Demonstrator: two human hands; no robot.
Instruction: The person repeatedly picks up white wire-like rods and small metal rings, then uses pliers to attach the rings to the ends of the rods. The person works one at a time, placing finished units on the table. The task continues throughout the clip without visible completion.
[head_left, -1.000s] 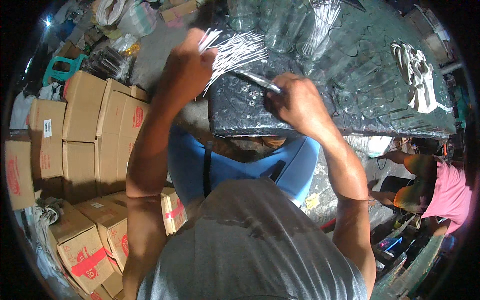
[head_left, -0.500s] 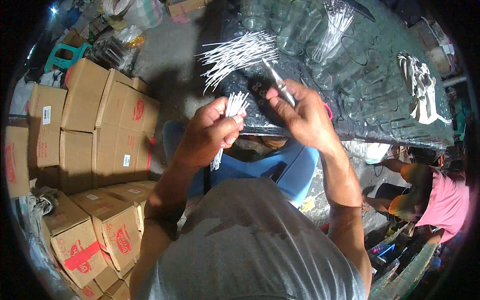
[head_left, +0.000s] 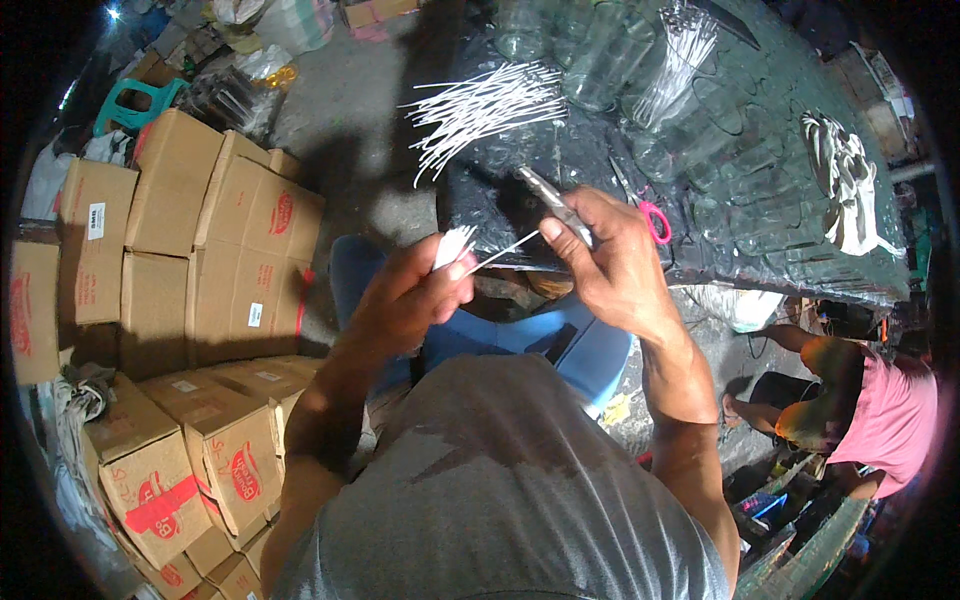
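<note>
Fingers of the left hand are closed around a bundle of short white sticks, held just off the near left corner of the bench, above the person's lap. One thin white stick slants from that hand toward the right hand, its far end at the tip of the right thumb. The right hand is also wrapped around a metal hand tool that points to the far left; whether its tips are apart cannot be told. Farther back, a loose pile of white sticks lies across the left edge of the bench, some ends overhanging. Pink-handled scissors lie just right of the right hand. Beyond them are clear glass vessels, another white bundle and, well to the right, white cloth.
</note>
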